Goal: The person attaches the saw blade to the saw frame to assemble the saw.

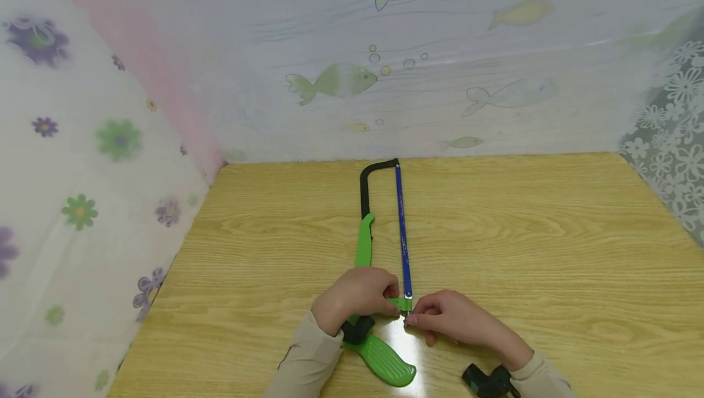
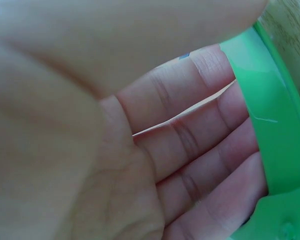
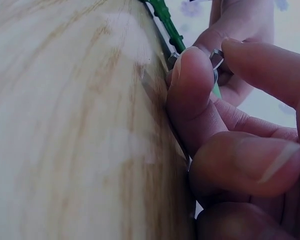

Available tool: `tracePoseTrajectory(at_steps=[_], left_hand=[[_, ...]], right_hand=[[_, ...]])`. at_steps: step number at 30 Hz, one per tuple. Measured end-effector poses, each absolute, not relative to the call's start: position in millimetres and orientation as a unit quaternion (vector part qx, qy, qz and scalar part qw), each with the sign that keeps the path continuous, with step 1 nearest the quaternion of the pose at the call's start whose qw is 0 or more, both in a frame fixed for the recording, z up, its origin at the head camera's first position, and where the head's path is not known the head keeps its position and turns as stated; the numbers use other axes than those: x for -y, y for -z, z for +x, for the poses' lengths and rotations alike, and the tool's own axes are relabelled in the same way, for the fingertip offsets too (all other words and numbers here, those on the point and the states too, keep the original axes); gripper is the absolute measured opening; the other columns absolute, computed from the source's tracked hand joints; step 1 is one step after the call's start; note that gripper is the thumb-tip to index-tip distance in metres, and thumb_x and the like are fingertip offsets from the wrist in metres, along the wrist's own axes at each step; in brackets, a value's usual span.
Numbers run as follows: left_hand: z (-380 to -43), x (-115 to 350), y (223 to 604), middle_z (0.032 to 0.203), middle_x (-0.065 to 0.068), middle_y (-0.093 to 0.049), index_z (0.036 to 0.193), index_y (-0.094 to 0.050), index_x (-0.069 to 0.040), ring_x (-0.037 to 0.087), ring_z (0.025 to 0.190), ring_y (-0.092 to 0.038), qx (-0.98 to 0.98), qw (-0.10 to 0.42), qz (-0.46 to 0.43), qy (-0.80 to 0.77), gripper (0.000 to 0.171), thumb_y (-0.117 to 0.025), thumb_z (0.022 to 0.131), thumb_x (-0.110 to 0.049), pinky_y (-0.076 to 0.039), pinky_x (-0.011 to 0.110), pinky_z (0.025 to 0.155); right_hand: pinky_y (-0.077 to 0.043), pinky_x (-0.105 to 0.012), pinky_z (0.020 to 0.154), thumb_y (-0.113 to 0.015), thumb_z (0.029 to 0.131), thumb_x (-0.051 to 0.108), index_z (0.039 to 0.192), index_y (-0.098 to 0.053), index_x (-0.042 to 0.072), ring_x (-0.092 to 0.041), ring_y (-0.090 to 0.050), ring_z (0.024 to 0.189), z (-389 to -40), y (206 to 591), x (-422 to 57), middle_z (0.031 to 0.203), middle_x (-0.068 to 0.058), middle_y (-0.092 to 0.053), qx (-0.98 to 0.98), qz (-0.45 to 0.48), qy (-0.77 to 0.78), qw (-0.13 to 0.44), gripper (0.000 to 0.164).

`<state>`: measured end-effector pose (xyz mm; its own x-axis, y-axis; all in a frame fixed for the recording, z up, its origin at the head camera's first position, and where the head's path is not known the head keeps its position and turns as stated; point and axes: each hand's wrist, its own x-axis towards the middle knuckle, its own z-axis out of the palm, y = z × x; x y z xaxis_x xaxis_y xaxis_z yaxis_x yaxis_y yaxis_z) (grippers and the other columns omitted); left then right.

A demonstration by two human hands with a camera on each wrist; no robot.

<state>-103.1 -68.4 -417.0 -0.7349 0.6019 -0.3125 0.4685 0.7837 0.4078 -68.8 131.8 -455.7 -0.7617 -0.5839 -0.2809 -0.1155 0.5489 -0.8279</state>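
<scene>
A hacksaw lies on the table with its black front bow point(image 1: 364, 190) pointing away, a green frame point(image 1: 363, 245) and a ribbed green handle point(image 1: 387, 361) toward me. Its blue blade point(image 1: 403, 227) runs along the right side. My left hand point(image 1: 357, 293) grips the green part at the near end of the blade; in the left wrist view its fingers point(image 2: 180, 135) reach a green bar point(image 2: 270, 120). To the right of it, my right hand point(image 1: 459, 318) pinches a small metal wing nut point(image 3: 216, 58) at the blade's near mount between thumb and forefinger.
The hacksaw rests on a wood-grain table point(image 1: 264, 233). Behind it hangs a fish-printed sheet point(image 1: 330, 123), with a flowered sheet point(image 1: 82, 172) on the left and a grey flowered one point(image 1: 676, 135) on the right. Black wrist-worn devices point(image 1: 484, 379) sit by both sleeves.
</scene>
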Motion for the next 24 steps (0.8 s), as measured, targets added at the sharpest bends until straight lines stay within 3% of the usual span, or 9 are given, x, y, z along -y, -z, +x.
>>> tracePoseTrajectory(at_steps=[24], left_hand=[[-103.5, 68.5, 418.3, 0.068, -0.014, -0.050, 0.077, -0.059, -0.023, 0.004, 0.060, -0.045, -0.919, 0.222, 0.288, -0.154, 0.017, -0.072, 0.072, -0.033, -0.037, 0.020, 0.054]], right_hand=[[-0.027, -0.023, 0.034, -0.055, 0.085, 0.041, 0.077, -0.065, 0.021, -0.006, -0.032, 0.036, -68.8, 456.9, -133.2, 0.055, 0.003, -0.057, -0.814, -0.203, 0.460, 0.290, 0.024]])
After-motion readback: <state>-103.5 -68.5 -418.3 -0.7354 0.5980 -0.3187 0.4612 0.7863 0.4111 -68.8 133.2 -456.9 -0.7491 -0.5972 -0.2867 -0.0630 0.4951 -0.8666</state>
